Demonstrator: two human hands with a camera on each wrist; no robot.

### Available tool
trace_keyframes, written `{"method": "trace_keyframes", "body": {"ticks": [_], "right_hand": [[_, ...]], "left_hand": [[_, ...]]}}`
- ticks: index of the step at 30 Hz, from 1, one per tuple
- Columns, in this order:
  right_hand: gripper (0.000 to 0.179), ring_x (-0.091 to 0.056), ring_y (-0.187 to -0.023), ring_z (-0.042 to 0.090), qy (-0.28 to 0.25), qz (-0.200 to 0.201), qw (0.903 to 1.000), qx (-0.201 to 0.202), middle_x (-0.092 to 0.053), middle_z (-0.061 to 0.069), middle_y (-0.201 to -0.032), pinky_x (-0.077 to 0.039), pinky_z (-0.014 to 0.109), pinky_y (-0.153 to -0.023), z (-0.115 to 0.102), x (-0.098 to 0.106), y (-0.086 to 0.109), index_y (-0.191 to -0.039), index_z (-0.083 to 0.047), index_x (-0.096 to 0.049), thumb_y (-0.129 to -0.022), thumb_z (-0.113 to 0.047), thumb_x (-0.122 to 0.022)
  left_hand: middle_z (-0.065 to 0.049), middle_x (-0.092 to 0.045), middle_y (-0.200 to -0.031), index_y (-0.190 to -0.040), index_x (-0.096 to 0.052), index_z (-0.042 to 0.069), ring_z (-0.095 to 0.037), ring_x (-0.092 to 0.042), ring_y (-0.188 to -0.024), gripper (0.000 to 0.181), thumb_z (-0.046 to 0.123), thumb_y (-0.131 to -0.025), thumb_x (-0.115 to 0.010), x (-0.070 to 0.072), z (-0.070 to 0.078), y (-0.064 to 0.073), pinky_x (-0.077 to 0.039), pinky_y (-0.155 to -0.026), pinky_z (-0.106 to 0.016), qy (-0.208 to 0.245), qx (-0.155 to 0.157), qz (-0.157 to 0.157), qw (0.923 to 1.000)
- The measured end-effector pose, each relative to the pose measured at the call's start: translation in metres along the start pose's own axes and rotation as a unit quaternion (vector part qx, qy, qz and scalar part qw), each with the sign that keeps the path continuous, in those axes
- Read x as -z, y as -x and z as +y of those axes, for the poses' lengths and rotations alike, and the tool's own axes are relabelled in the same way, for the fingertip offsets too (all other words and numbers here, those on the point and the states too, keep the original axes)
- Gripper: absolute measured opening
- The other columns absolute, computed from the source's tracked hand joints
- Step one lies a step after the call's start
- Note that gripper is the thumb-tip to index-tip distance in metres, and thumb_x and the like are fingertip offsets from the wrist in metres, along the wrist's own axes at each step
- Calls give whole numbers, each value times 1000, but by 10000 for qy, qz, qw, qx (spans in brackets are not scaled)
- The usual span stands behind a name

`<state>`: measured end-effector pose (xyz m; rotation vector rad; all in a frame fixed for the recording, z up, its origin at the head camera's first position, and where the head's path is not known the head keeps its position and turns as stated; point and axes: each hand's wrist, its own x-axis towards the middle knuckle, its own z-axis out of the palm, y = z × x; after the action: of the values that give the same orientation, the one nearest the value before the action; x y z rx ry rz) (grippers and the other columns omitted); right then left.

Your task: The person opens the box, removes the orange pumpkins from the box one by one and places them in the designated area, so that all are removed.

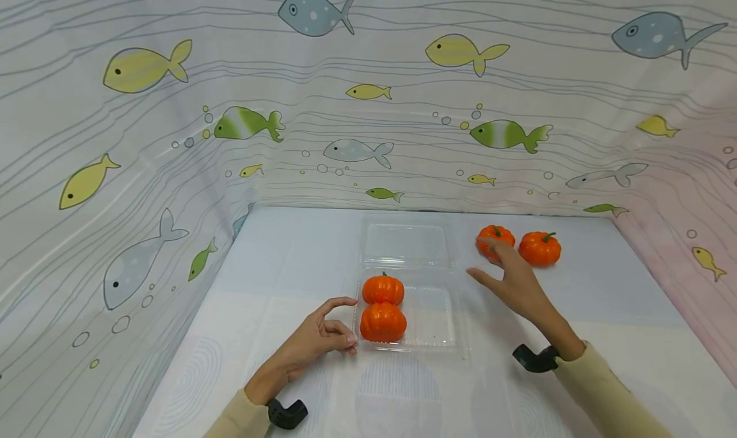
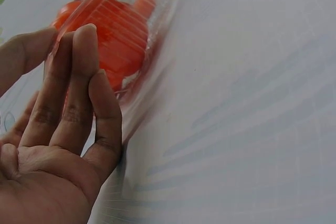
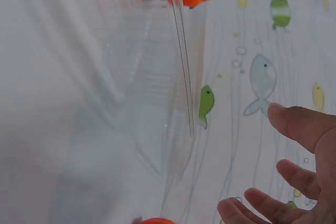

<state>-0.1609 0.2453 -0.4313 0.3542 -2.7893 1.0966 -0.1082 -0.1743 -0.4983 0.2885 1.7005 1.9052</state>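
Observation:
Two orange toy pumpkins sit one behind the other in the left half of a clear plastic clamshell container, its lid folded back behind it. My left hand pinches the container's left rim near its front corner, beside the pumpkins. In the left wrist view, the fingertips overlap the see-through wall with orange behind it. My right hand reaches over the table at the right, thumb and fingers spread. Its fingers overlap a third pumpkin in the head view; the right wrist view shows nothing between them.
Another orange pumpkin stands at the back right, beside the one under my right hand. A fish-print curtain encloses the back and both sides of the white-covered table. Each wrist wears a black band mount.

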Motion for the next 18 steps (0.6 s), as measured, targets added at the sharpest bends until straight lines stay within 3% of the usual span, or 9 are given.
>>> {"method": "trace_keyframes", "body": {"ticks": [5, 12, 18], "right_hand": [[69, -54, -131, 42, -272, -215, 9993, 157, -48, 17, -150, -51, 55, -100, -14, -12, 2, -150, -8, -47, -93, -25, -80], [67, -62, -122, 40, -420, -571, 9974, 148, -52, 14, -147, -55, 54, -94, -32, -30, 9, -151, -16, -47, -94, -28, -79], [61, -62, -122, 38, -754, -801, 9927, 495, -54, 11, -146, -54, 53, -96, -44, -49, 18, -148, -15, -51, -95, -26, -78]], "left_hand": [[-15, -74, -98, -157, -35, 15, -29, -73, -87, 76, 7, -94, -76, 1, -1, -1, -58, -91, -45, -14, -10, -16, 10000], [-16, -73, -97, -157, -34, 13, -29, -73, -86, 77, 6, -93, -77, 2, 0, -3, -58, -90, -44, -65, -88, -36, 9999], [-16, -73, -98, -156, -35, 15, -30, -73, -87, 76, 8, -93, -77, 1, -2, -1, -58, -91, -44, -40, 11, 19, 10000]]}}
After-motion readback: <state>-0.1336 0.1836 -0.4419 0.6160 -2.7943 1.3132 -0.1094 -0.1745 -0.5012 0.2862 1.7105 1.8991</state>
